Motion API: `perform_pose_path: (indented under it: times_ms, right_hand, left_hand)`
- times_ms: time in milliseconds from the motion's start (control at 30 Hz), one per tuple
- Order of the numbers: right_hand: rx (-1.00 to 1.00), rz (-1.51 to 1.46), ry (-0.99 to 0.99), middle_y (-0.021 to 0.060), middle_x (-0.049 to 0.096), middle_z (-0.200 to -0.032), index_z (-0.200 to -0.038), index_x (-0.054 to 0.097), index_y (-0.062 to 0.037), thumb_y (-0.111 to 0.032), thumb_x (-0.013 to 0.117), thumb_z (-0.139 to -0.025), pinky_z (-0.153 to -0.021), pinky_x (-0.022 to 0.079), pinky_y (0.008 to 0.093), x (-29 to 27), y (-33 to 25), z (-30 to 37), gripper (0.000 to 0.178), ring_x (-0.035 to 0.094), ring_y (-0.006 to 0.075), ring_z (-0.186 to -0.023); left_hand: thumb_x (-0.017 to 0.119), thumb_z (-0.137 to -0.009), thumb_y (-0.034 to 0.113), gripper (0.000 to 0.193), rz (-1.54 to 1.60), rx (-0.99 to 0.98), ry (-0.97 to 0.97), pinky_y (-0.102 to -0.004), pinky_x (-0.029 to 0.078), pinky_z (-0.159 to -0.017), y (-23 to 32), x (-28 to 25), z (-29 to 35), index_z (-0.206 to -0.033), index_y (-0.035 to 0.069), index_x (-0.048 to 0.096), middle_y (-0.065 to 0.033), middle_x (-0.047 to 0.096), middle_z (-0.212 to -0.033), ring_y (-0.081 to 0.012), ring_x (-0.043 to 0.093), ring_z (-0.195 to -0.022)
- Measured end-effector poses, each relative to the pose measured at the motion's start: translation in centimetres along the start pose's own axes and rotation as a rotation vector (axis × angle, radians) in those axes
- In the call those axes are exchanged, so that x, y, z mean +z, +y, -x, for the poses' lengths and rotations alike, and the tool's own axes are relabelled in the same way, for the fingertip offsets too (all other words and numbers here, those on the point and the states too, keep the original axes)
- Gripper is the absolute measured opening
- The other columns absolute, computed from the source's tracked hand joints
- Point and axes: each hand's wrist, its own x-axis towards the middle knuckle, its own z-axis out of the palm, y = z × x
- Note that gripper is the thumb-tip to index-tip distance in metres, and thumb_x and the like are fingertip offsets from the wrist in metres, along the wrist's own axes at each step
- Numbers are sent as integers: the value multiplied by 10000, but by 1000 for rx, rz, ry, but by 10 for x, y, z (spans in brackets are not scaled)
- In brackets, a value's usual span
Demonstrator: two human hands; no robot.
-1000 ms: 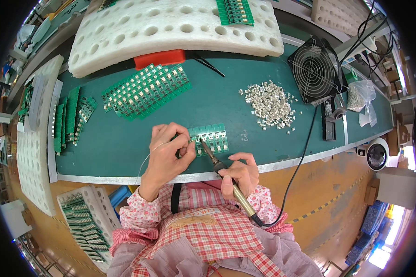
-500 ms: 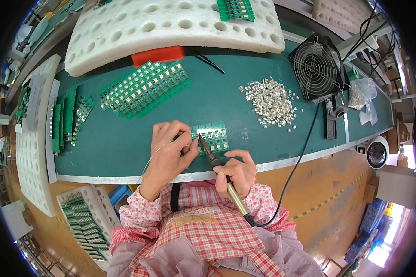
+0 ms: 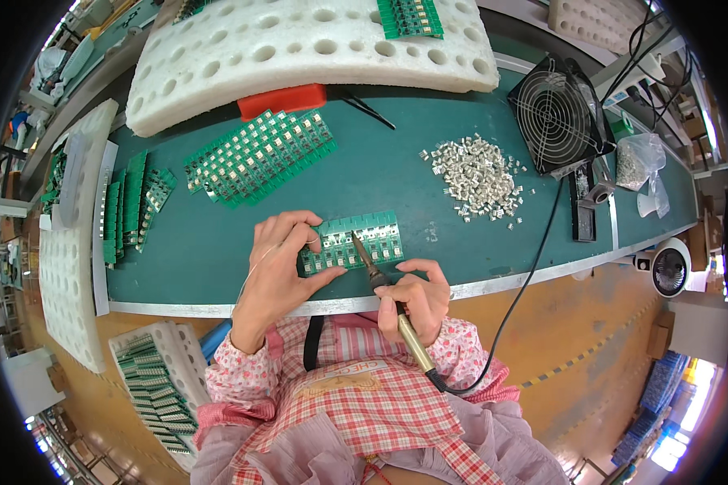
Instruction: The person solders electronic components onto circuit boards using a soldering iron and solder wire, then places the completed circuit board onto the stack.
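A green circuit board panel [image 3: 374, 223] with rows of small silvery parts lies flat near the table's front edge. My left hand [image 3: 273, 271] grips its left end, thumb at the near edge and fingers at the far corner. A thin pale wire [image 3: 249, 279] runs along that hand; how it is held is hidden. In my right hand [image 3: 423, 299] is a soldering iron [image 3: 414, 346], held like a pen, its tip over the upper middle of the panel. Whether the tip touches cannot be made out.
Loose metal connectors [image 3: 479, 179] lie heaped to the right, before a black fan [image 3: 552, 115]. Finished-looking panels [image 3: 259, 158] overlap at the left. Black tweezers [image 3: 370, 111] rest behind, by a red object [image 3: 281, 101] and a white foam block [image 3: 299, 69]. The iron's cable [image 3: 534, 271] crosses the front edge.
My left hand has moved left and opened out from near the iron's tip to the panel's left end, uncovering more of the board. The iron has barely shifted.
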Motion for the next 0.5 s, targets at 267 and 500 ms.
perform_pose_path:
  times_ms: [267, 500]
  right_hand:
    - [28, 34, 94, 8, 562, -570, -879, 628, -43, -13, 657, -764, -760, 540, 408, -16, 3, 4, 122, 545, 163, -485]
    - [82, 154, 27, 7, 571, -760, -1057, 704, -115, -41, 781, -738, -868, 482, 417, -16, 9, -12, 336, 579, 188, -711]
  left_hand:
    - [893, -614, 162, 419, 6, -1, 39, -398, 411, -879, 2, 9, -6, -802, 73, 530, -74, 616, -1140, -296, 545, -1024]
    - [836, -686, 138, 295, -75, 102, 141, -403, 392, -860, 18, 14, -11, -805, 73, 574, -70, 621, -1112, -286, 558, -989]
